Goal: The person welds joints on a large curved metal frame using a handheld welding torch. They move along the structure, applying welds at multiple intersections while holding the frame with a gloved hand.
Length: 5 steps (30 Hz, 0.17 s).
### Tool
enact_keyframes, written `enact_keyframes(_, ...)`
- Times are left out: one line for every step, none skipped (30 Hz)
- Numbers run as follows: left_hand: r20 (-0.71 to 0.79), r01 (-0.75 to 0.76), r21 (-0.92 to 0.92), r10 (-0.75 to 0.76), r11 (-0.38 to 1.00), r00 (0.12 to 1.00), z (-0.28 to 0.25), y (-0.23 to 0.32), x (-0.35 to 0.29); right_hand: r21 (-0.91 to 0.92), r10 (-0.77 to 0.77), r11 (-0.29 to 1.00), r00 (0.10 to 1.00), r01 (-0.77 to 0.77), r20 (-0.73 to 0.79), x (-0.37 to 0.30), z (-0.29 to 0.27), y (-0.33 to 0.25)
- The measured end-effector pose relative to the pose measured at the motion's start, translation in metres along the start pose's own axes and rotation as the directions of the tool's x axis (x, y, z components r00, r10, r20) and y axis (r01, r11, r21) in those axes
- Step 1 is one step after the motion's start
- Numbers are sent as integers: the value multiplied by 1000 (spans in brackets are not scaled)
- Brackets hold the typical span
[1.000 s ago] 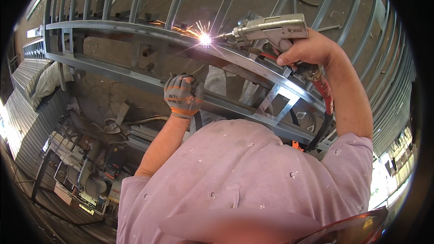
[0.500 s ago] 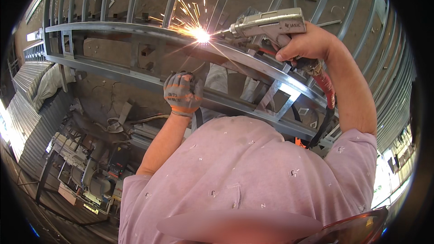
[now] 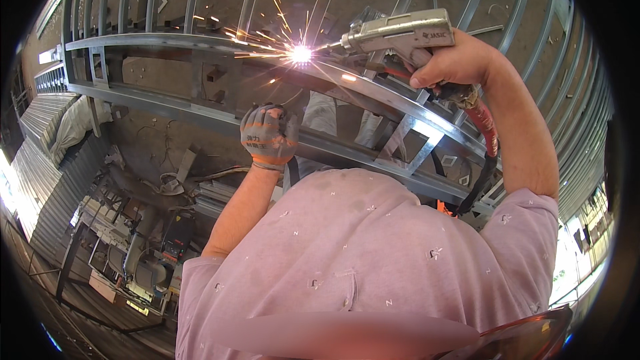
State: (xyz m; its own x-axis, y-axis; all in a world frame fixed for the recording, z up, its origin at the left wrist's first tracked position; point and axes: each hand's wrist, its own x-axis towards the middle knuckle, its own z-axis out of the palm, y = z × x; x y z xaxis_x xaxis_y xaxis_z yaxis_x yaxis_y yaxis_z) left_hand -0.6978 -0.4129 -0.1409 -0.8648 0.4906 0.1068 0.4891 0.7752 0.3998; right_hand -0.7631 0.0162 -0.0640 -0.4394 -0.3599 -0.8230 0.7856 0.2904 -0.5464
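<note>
My bare right hand (image 3: 460,61) grips a pale welding gun (image 3: 400,33) by its handle. Its nozzle points left at the upper rail of a steel frame (image 3: 167,43), where a bright welding arc (image 3: 301,55) throws orange sparks. A red hose (image 3: 483,125) hangs from below the handle. In a grey and orange glove, my left hand (image 3: 269,137) is closed in a fist by the frame's lower rail, below the arc. Whatever it may hold is hidden by the curled fingers.
Long parallel steel bars (image 3: 475,10) run beyond the frame and curve down the right side. Corrugated sheets (image 3: 45,180) stand at the left. A dark machine box (image 3: 177,235) and other equipment are at the lower left. Lengths of metal lie on the floor.
The welding gun and my right hand have shifted very slightly right. The arc has edged right along the rail, and the sparks spread differently. My left hand stays almost in place.
</note>
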Motion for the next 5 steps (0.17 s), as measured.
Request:
enact_keyframes(8,0,-2,0,1000,1000,0,0,0,-15,-25,1000,1000,25,-7,1,-1,3)
enact_keyframes(16,1,-4,-1,1000,1000,0,-1,-1,-31,-50,998,999,49,-14,2,-2,8)
enact_keyframes(23,2,-5,-2,1000,1000,0,-2,-1,-47,-75,996,997,74,-20,3,-2,10)
enact_keyframes(20,-1,-6,1,1000,1000,1,-2,-1,-38,-47,998,999,47,0,2,-2,8)
enact_keyframes(17,-4,-8,4,1000,1000,1,-3,-1,-29,-21,999,1000,21,20,0,-3,3)
